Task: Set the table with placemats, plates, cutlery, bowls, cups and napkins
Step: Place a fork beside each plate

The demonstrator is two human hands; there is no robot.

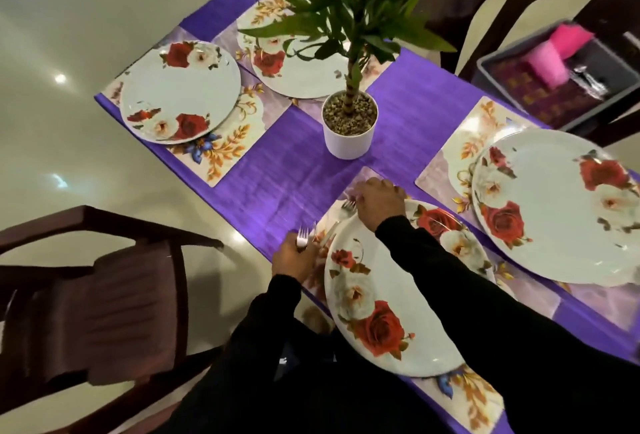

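Lower centre: spare cutlery is gripped in the left hand; a fork is held by the right hand, best laid parallel beside the plate

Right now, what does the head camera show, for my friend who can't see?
The right hand lays a fork beside a rose plate; the left hand holds more forks. Four plates sit on mats around a potted plant.

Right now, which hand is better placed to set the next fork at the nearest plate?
Probably right hand: it's already over the nearest plate setting a fork. Left hand grips the spare cutlery.
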